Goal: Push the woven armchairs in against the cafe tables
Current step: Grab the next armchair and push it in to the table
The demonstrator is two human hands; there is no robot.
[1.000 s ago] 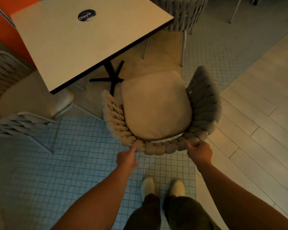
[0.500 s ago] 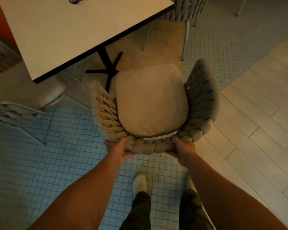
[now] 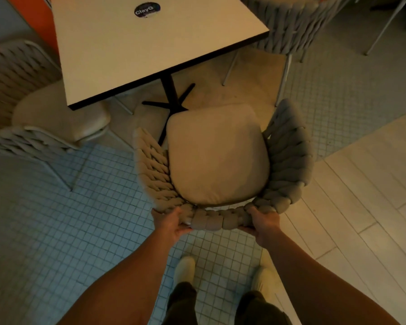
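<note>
Both the left hand and right hand grasp the backrest of the beige woven armchair, just short of the square white cafe table; the table's black pedestal base stands just ahead of the seat.

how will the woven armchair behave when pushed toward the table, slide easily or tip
Probably slides rather than tips: the left hand and right hand grip the backrest rim of the woven armchair. Likely light, judging by the thin metal legs on the neighbouring chair. Its legs may chatter over the tiled floor or catch the black table foot.
</note>
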